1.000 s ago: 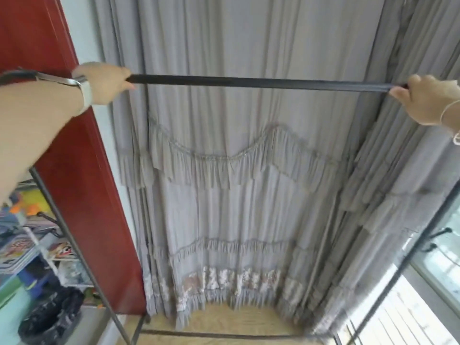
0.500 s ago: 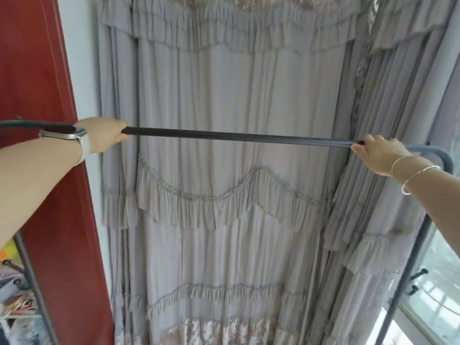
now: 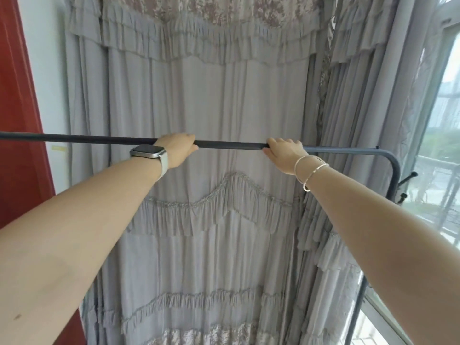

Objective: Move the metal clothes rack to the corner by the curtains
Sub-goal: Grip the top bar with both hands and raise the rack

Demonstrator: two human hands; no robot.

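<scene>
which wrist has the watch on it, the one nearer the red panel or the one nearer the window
The left hand wrist, nearer the red panel, wears the watch. The right hand wrist, toward the window, carries thin silver bangles instead.

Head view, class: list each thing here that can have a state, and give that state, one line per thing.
Metal clothes rack: upright, bare of clothes, top bar level, close to the curtains.
Left hand: closed over the top bar.
Right hand: closed over the top bar.
Curtains: drawn shut, hanging straight.
Watch: strapped on the left wrist, screen dark.
Bracelets: loose on the right wrist.
</scene>
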